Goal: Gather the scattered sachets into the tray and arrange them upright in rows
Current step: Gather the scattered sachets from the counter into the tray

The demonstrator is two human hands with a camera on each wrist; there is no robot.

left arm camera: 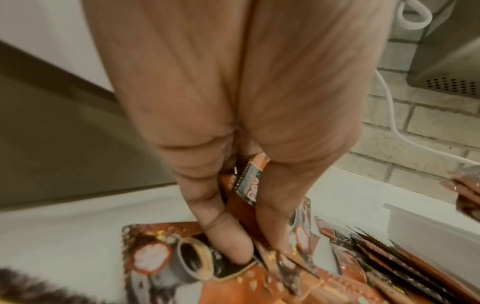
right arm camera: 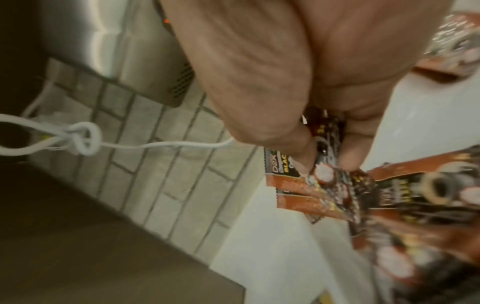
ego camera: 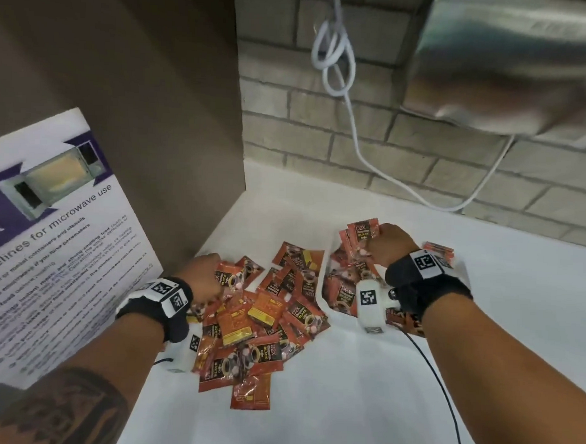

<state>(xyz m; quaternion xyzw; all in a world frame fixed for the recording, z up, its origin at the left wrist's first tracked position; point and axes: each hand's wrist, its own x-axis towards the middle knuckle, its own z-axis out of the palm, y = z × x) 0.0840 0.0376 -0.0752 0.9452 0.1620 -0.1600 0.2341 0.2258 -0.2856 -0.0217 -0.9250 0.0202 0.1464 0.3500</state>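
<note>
Seen from the head camera, two bare forearms reach over a white counter point(ego camera: 345, 406) toward a loose heap of orange-and-black sachets point(ego camera: 258, 323).

At about 9 o'clock from the heap, the left hand point(ego camera: 201, 278) dips into its upper edge. The left wrist view shows its thumb and fingers point(left arm camera: 223, 234) curled down and pinching a few sachets upright between them, above a flat sachet printed with a coffee cup.

At about 2 o'clock from the heap, the right hand point(ego camera: 389, 243) is raised over a white tray point(ego camera: 328, 301). Its thumb and fingers pinch a small fan of sachets point(ego camera: 362, 232); the top one reads "D2X" and stands nearly upright. More sachets lie jumbled in the tray below the hand, partly hidden by the wrist camera. Whether any stand in rows cannot be told.

Each wrist wears a black strap with square black-and-white markers.

At 10 o'clock, a poster point(ego camera: 51, 246) about microwave use leans against a brown panel point(ego camera: 139, 100). At 12 o'clock, a knotted white cable point(ego camera: 334, 54) hangs down a brick wall point(ego camera: 420, 160). At 1 o'clock, a steel appliance point(ego camera: 506, 63) is mounted on that wall.
</note>
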